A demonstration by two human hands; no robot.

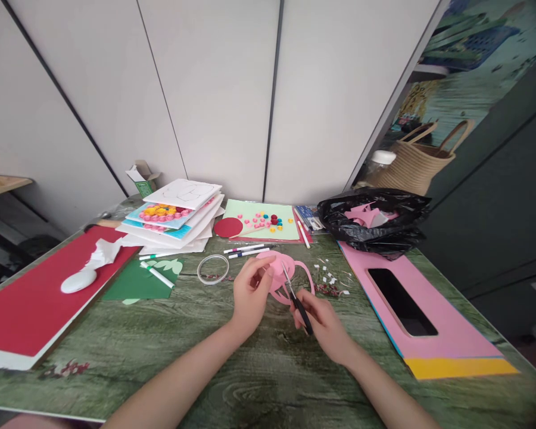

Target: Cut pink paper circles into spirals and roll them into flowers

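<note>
Between the thumb and fingers of my left hand (252,292) is a piece of pink paper (277,267), held above the table. My right hand (319,322) is closed round the black handles of a pair of scissors (298,302). Their blades point up and lie against the pink paper. A curled pink paper strip (307,275) hangs off the right side of the piece. To the left of my left hand lies a roll of tape (213,270), and capped markers (249,252) rest just behind it.
At the right, a phone (402,301) lies on pink sheets, behind which sits a black plastic bag (375,223) of pink scraps. Stacked craft cards (183,208) and a pale green sheet (286,214) with small paper coils stand at the back. Red sheets (36,286) cover the left.
</note>
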